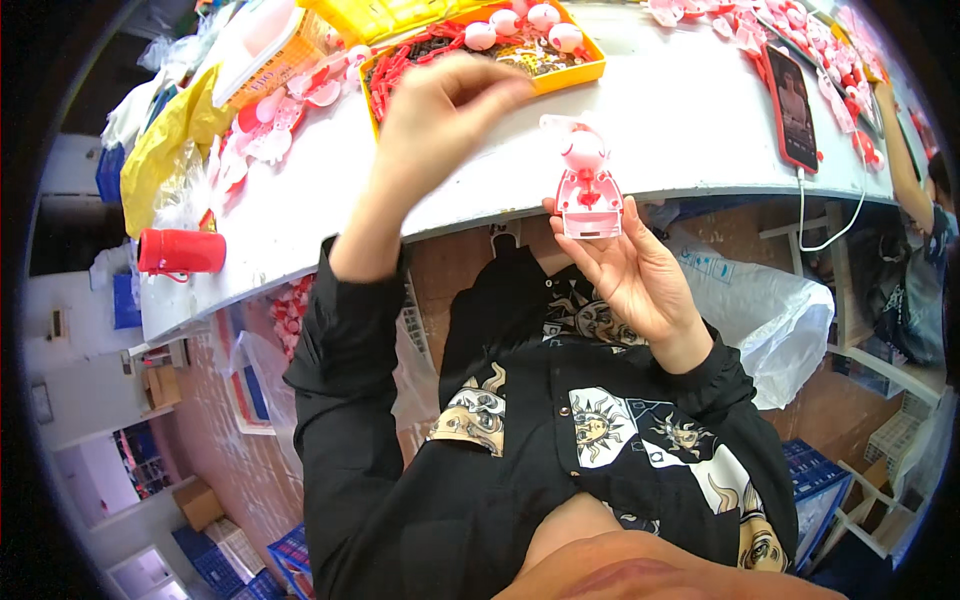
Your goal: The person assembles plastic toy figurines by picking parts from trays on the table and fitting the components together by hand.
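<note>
My right hand (pixel 645 275) holds a pink and white plastic toy figure (pixel 590 185) just off the table's near edge. The toy has a rounded head with ear-like parts on top, and its lower body is an opened shell with red parts inside. My left hand (pixel 445 115) hangs over the near side of a yellow box (pixel 597 72). Its fingers are bent and drawn together toward the thumb, slightly blurred. Whatever sits between those fingertips is too small or hidden to make out. In the box lie red sticks (pixel 398 72), dark small parts and several pink ball-shaped heads (pixel 541 17).
Pink and red plastic parts (pixel 270 125) lie heaped on the white table (pixel 470 190) at left, near a red cylinder (pixel 182 251) and a yellow bag (pixel 175 140). At right stand a phone (pixel 792 110) on a white cable and more pink pieces. Another person's arm (pixel 905 165) reaches in there.
</note>
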### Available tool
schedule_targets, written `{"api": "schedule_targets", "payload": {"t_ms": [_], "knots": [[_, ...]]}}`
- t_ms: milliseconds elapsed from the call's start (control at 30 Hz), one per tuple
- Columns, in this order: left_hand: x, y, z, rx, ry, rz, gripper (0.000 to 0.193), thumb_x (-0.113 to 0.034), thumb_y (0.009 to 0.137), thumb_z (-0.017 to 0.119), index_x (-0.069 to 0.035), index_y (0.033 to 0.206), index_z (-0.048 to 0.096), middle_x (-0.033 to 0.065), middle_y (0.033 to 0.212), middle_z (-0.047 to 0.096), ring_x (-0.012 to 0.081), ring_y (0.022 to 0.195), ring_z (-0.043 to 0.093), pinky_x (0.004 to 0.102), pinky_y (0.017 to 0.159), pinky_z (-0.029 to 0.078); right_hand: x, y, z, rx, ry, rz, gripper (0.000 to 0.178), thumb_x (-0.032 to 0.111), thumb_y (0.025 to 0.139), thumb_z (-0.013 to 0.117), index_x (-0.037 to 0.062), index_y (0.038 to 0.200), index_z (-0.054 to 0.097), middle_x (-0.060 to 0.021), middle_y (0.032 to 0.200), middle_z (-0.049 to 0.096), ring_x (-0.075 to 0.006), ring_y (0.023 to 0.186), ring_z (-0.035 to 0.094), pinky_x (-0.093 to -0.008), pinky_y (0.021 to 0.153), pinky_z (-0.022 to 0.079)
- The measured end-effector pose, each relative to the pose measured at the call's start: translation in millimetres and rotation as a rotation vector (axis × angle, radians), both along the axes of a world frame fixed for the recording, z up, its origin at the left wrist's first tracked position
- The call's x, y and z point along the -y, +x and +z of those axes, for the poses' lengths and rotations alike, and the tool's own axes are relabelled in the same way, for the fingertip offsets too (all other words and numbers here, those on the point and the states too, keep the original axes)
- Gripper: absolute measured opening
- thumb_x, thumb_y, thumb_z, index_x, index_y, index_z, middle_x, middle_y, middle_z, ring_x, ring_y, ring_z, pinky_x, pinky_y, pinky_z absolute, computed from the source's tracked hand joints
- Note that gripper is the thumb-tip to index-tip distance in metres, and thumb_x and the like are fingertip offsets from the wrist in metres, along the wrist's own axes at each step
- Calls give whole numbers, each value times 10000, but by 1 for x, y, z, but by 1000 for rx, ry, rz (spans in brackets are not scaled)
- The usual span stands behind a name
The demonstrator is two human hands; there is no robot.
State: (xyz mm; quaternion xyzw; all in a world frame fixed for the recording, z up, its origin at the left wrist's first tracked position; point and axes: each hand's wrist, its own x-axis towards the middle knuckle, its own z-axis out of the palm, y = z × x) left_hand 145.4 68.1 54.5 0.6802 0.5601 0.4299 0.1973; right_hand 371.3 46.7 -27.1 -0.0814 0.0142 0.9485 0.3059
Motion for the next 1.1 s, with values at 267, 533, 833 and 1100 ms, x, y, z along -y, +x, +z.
{"api": "schedule_targets", "payload": {"t_ms": [267,533,833,1100], "knots": [[-82,-38,-24,-529,38,56,171,-124,823,646,-1,936,684,145,891,680,247,844,657,313,793,497,-1,3,0,35,85,-17,472,288,981,456,-32,1318,370,-237,1271,496,-335,1182,516,-406,1011,466],[-110,-36,-26,-884,112,-35,133,-86,771,623,15,846,665,200,828,639,334,809,633,399,755,495,-3,3,2,70,100,-40,455,286,984,453,-20,1313,385,-223,1262,508,-323,1176,522,-403,1011,467],[-86,-25,-5,-786,258,-112,65,-60,767,602,0,774,579,193,768,581,353,770,582,403,693,463,-4,3,0,50,113,-43,443,284,994,427,-28,1308,397,-216,1268,506,-312,1188,514,-403,1025,453],[-23,35,13,-583,312,-216,155,-78,812,646,-12,951,630,139,860,634,283,809,631,346,729,502,-5,-5,1,59,105,-88,409,268,992,446,-21,1281,434,-196,1252,522,-298,1192,510,-423,1051,421]]}}
